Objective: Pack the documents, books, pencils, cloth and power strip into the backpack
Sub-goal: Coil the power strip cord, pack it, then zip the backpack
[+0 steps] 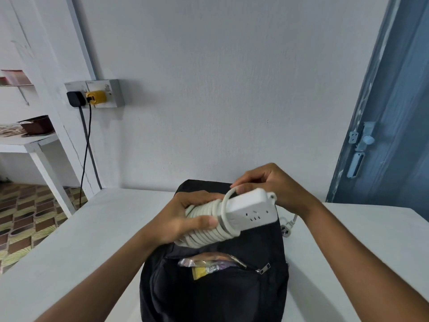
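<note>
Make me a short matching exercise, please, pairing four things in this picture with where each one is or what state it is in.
Things:
1. power strip
2. backpack
3. yellow plug
4. plug of the white cord

Places or states:
A. lying on the white table, front pocket unzipped
B. in the wall socket
C. held in both hands, cord coiled round it
D. dangling loose by the backpack's right side

Pairs: 1-C, 2-A, 3-B, 4-D

Soft, even daylight, cool in tone; faint shadows only; sharp centre, with wide-angle bending and slight blur towards edges.
</note>
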The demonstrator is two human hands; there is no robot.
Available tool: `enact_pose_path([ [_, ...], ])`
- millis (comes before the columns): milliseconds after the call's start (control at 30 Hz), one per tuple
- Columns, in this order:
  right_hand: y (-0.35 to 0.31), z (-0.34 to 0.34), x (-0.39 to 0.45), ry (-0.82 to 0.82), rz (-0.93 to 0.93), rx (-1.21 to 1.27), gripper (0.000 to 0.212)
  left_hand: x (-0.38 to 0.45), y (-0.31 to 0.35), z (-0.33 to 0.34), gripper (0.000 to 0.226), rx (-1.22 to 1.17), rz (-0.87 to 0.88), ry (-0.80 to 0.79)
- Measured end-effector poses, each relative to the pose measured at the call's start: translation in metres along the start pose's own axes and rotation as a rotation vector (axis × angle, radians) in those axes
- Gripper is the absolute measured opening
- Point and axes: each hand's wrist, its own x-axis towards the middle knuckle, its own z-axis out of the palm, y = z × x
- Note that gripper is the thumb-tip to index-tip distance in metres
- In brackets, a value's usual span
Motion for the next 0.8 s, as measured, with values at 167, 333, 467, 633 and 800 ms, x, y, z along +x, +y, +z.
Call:
enact_pose_path([
  [167, 0.012, 0.024, 0.0, 0.146, 0.085, 0.012, 0.061, 0.004, 0.004, 0.009, 0.066, -0.384, -0.02, 0.167],
  [333, 0.024, 0.043, -0.003, 0.171, 0.065, 0.023, 0.023, 0.005, 0.009, 0.011, 0.031, -0.497, -0.055, 0.386],
  [467, 0.035, 0.053, -0.009, 0.099, 0.228, -0.183, 0.037, 0.009, 0.002, 0.004, 0.024, -0.453, -0.155, 0.614],
  [633, 0.035, 0.059, -0.014, 0.127, 0.162, -0.495, 0.023, 0.008, -0.027, -0.008, 0.054, 0.489, -0.155, 0.68],
  [800, 0.024, 0.051, -0.017, 0.157, 0.055, -0.808, 0.021, 0.007, -0.02, -0.002, 0.058, 0.935, -0.106, 0.392],
])
